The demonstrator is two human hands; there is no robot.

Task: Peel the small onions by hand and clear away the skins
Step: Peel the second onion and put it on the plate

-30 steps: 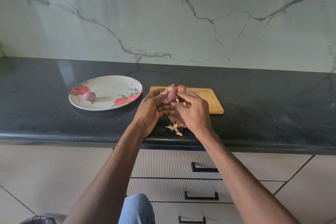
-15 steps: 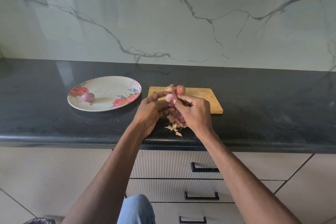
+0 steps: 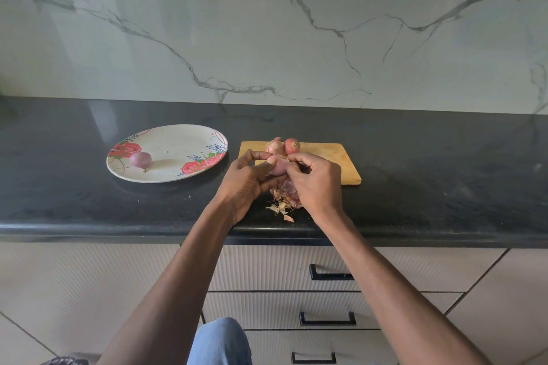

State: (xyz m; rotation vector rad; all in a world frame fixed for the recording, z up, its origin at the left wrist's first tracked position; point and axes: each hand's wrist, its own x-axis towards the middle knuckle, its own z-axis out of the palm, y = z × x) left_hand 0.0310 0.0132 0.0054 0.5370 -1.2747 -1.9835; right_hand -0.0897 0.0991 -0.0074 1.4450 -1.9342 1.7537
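Note:
My left hand (image 3: 247, 184) grips a small pink onion (image 3: 278, 167) above the counter's front, fingers curled round it. My right hand (image 3: 317, 184) pinches at the onion's skin from the right. Below the hands lies a pile of loose onion skins (image 3: 284, 197) on the black counter. Two unpeeled small onions (image 3: 291, 146) sit on the wooden cutting board (image 3: 341, 160), just behind my hands. One peeled onion (image 3: 141, 159) rests on the floral plate (image 3: 175, 139) to the left.
The black counter (image 3: 430, 187) runs left to right, with a marble wall behind it. Drawers with black handles (image 3: 330, 275) are under its front edge. A knee in blue jeans (image 3: 219, 341) shows at the bottom.
The onion has sunk lower between my hands and both hands have closed in around it. The skin pile, plate and board have not moved.

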